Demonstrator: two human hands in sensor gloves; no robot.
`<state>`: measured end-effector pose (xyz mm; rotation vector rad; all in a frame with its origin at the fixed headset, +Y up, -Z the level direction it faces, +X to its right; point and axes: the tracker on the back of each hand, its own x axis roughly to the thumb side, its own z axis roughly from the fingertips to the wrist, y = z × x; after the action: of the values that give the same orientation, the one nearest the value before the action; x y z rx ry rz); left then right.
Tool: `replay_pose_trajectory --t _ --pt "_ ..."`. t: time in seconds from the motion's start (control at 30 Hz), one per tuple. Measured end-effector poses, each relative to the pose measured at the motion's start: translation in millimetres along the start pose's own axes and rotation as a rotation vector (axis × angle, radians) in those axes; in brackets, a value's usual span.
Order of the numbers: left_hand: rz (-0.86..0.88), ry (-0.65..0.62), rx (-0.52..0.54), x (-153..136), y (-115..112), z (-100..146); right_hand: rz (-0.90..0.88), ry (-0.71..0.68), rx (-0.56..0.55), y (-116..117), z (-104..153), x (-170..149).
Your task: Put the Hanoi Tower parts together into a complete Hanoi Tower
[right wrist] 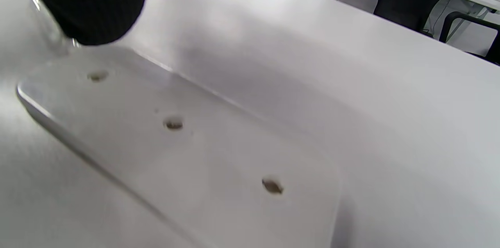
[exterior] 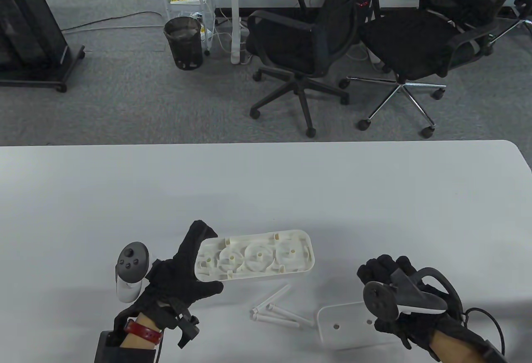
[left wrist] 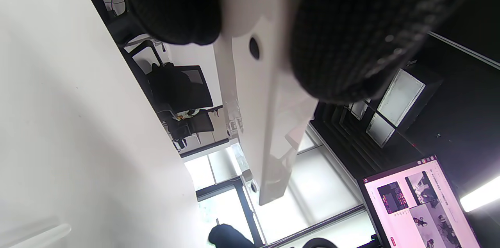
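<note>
My left hand [exterior: 199,261] grips the left end of the white Hanoi base [exterior: 257,257] and holds it tilted above the table, ribbed underside with round recesses facing the camera. In the left wrist view the base [left wrist: 259,95] runs edge-on between my gloved fingers [left wrist: 343,41]. Three white pegs [exterior: 274,309] lie loose on the table below the base. A flat white plate with three holes [exterior: 345,323] lies at the front right. My right hand [exterior: 388,273] hovers over its right end. In the right wrist view one fingertip [right wrist: 91,4] touches the plate [right wrist: 203,150] at its far corner.
The white table [exterior: 266,184] stretches far behind the parts. Two black office chairs [exterior: 307,43] and a bin [exterior: 183,43] stand on the floor beyond the table's far edge.
</note>
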<state>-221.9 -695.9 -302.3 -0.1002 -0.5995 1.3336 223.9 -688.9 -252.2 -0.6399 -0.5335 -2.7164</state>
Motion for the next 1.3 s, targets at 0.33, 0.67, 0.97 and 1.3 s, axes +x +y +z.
replay_pose_trajectory --t 0.33,0.67,0.97,1.3 --pt "0.018 -0.011 0.017 2 -2 0 0.007 -0.039 0.164 54 -18 0" --pt "0.029 -0.013 0.017 5 -2 0 -0.004 -0.084 0.187 70 -30 0" --pt "0.027 -0.011 0.005 5 -5 -1 0.025 -0.124 0.089 65 -28 4" --pt "0.023 -0.018 -0.001 9 -6 -1 -0.171 0.003 -0.067 24 -11 -33"
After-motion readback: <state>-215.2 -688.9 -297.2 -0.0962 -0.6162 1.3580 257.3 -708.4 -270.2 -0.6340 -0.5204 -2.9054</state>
